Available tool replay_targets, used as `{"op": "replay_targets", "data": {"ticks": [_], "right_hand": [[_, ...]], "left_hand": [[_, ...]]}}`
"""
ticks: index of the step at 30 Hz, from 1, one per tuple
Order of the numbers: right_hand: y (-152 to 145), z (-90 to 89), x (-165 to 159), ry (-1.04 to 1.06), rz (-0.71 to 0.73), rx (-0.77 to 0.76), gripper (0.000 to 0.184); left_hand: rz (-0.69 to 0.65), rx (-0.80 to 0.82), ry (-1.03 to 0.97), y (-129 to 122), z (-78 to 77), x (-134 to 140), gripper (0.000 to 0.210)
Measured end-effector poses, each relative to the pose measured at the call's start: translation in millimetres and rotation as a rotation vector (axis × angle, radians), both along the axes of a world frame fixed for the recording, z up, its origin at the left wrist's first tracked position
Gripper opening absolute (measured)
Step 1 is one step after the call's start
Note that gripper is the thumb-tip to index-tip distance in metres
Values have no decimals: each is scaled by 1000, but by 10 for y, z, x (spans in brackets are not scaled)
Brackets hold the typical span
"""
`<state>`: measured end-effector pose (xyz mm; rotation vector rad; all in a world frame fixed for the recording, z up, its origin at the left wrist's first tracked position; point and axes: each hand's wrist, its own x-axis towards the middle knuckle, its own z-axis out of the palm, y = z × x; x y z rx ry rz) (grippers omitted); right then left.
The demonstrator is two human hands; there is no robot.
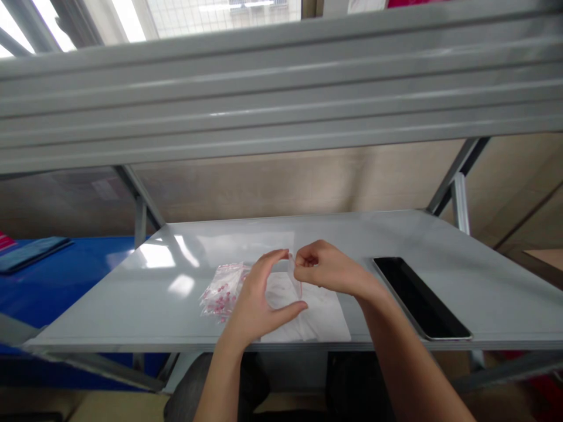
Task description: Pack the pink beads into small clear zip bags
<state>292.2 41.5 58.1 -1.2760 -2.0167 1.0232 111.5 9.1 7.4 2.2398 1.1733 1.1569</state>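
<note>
The left hand (257,299) and the right hand (323,266) meet above the middle of the grey desk (396,234), both pinched on a small clear plastic bag (294,271) held upright between them. The left hand's forefinger and thumb arch wide, the fingertip touching the bag's top edge and the thumb reaching toward its lower end; the right hand's fingers are curled shut on the bag's upper right side. The bag is thin and see-through, with a faint red line along one edge, and what it holds cannot be made out.

Under the hands, on the desk, lies a white sheet (323,316), reaching the near edge of the desk. Just left of the left hand, touching the sheet's left side, sits a heap of clear zip bags with pink pieces (222,290) inside. Well to the right of the right hand lies a black tablet (420,299), screen dark, set at a slant near the desk's front edge.
</note>
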Motion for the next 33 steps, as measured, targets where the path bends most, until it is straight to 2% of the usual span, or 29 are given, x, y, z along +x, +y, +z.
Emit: {"op": "replay_targets", "data": {"ticks": [4, 10, 15, 21, 26, 29, 33], "right_hand": [[9, 14, 55, 20, 36, -59, 12], [8, 4, 22, 74, 124, -78, 12], [2, 4, 12, 8, 11, -21, 13], [-19, 40, 3, 7, -2, 53, 12], [-85, 59, -46, 121, -173, 240, 14], [-110, 0, -123, 118, -125, 289, 11], [-85, -112, -260, 25, -87, 285, 11]], "left_hand": [[25, 90, -50, 9, 8, 53, 57], [-14, 77, -88, -2, 1, 80, 67], [15, 103, -103, 13, -12, 82, 53], [17, 143, -159, 51, -51, 104, 60], [191, 263, -173, 75, -88, 141, 50], [303, 351, -130, 86, -98, 161, 48], [350, 402, -92, 109, -126, 167, 45]]}}
